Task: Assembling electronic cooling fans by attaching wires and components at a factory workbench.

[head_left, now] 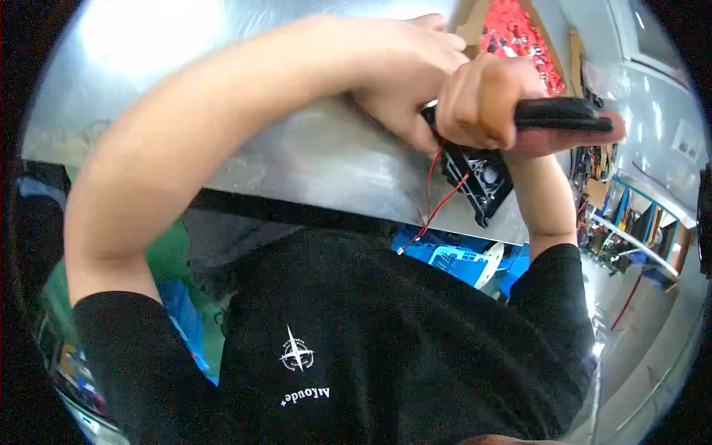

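On the metal table's right side lies a black openwork plastic part [489,180], with thin red wires [432,211] trailing from it past the table edge. My left hand [415,70] reaches across and is bent down over the part's far end, its fingertips partly hidden behind my right hand. My right hand [480,104] is closed around a tool with black and dull red handles [560,116], which stick out to the right. The tool's working end is hidden at the part, and motion blurs both hands.
Beyond my hands stands a cardboard box [470,28] full of small red pieces [512,31]. Below the edge of the shiny metal table [326,159] are blue plastic bins [456,259] and a white disc [489,265]. Shelves [645,237] stand at the right.
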The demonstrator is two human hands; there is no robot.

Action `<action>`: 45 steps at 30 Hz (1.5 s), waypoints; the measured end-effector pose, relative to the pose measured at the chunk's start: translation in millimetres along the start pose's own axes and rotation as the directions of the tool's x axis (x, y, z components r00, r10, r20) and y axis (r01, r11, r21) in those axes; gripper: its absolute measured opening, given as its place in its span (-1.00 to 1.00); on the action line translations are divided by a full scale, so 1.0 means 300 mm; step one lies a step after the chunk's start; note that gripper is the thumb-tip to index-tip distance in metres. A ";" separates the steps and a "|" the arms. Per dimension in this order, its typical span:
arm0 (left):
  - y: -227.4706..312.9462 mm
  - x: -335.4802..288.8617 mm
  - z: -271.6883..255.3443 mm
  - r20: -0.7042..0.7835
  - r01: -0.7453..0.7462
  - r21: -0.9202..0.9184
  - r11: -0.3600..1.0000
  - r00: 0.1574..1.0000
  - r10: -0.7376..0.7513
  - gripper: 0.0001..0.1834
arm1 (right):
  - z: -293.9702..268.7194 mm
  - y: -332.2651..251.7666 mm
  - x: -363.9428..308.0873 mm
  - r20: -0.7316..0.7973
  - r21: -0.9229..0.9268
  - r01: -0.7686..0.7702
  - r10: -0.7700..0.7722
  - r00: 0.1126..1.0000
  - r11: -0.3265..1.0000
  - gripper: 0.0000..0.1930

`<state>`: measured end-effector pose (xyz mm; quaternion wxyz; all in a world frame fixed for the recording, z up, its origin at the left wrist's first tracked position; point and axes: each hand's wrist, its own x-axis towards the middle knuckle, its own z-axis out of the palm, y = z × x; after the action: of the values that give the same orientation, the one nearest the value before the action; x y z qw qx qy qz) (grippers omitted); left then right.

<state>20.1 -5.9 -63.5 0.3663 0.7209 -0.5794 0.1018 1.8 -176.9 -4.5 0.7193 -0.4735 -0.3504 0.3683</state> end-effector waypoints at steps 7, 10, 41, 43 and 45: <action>0.166 0.048 -0.032 0.089 0.388 0.272 0.880 0.901 -0.425 -0.29 | 0.151 -0.110 -0.128 -0.650 -0.094 0.251 -0.251 0.718 0.963 0.25; 0.217 0.056 0.004 -0.078 0.518 0.338 0.786 0.847 -0.525 -0.35 | 0.116 -0.040 -0.211 -0.539 -0.226 0.432 -0.482 0.691 0.873 0.30; 0.211 0.052 0.008 -0.031 0.455 0.393 0.799 0.875 -0.483 -0.34 | 0.201 0.108 -0.132 -0.416 -0.592 0.423 -0.710 0.569 0.686 0.22; 0.202 0.054 0.008 0.037 0.432 0.363 0.826 0.879 -0.476 -0.35 | 0.192 0.112 -0.159 -0.300 -0.651 0.410 -0.713 0.634 0.639 0.15; 0.201 0.059 0.005 0.092 0.444 0.374 0.814 0.856 -0.509 -0.35 | 0.199 0.121 -0.166 -0.280 -0.700 0.344 -0.683 0.674 0.626 0.16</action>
<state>-29.7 -24.1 -29.8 0.1939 0.9016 -0.3849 0.0365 -80.5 -184.3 -28.1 0.6756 -0.6274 -0.3625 -0.1362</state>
